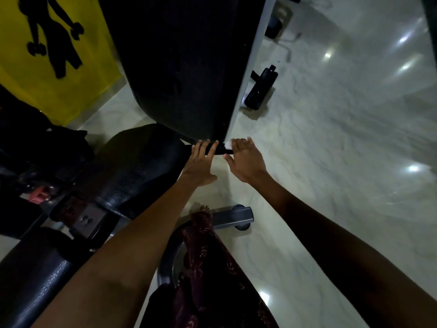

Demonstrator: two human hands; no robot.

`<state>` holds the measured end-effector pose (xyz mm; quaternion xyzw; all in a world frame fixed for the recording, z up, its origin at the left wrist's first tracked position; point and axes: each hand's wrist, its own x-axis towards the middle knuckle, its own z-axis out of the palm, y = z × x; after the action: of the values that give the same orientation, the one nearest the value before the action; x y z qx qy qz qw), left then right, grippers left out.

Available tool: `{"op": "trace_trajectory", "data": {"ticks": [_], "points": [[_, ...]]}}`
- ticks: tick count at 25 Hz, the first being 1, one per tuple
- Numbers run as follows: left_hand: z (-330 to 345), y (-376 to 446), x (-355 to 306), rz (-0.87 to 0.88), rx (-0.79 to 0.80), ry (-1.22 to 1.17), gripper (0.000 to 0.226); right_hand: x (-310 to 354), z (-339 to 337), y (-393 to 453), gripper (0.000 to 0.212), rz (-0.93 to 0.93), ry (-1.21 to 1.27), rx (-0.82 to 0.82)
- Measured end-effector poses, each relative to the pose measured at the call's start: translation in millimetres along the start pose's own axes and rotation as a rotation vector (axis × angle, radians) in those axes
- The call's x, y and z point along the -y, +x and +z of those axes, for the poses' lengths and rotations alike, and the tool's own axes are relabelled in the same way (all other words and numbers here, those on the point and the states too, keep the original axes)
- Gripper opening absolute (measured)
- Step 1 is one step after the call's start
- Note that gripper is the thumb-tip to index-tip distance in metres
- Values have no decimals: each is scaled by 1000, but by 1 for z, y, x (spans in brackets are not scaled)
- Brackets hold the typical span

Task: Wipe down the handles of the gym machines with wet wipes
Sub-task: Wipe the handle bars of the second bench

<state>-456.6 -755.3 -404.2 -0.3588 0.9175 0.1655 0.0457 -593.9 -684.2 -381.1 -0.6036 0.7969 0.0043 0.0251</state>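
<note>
A short black handle sticks out sideways below the black back pad of a gym machine. My left hand lies on the handle's inner part with fingers curled over it. My right hand is at the handle's outer end, fingers spread, pressing a small white wet wipe against the tip. Only a corner of the wipe shows under the fingers.
The black seat pad is to the left, with another pad at the lower left. A grey machine foot lies on the pale marble floor beside my foot. A black roller pad is beyond, and a yellow wall poster is at the top left.
</note>
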Motion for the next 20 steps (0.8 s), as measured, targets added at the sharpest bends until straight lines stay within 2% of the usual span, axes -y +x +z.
{"op": "trace_trajectory", "data": {"ticks": [3,7,11,14,16,20], "points": [[-4,0,-1,-27,20,28,106,-20,-4,-13,58,-138,-55,18],[-13,-6,-7,-32,80,137,101,-27,-11,-12,55,20,36,-12],[-40,-15,13,89,58,525,78,-26,-6,-21,54,-128,50,12],[-59,-31,39,104,18,751,67,-30,-15,-21,50,-69,51,-2],[-65,-41,50,75,-5,775,73,-15,-13,-13,51,-3,136,14],[-71,-57,64,50,-42,705,77,-26,-14,-8,43,-116,187,36]]}}
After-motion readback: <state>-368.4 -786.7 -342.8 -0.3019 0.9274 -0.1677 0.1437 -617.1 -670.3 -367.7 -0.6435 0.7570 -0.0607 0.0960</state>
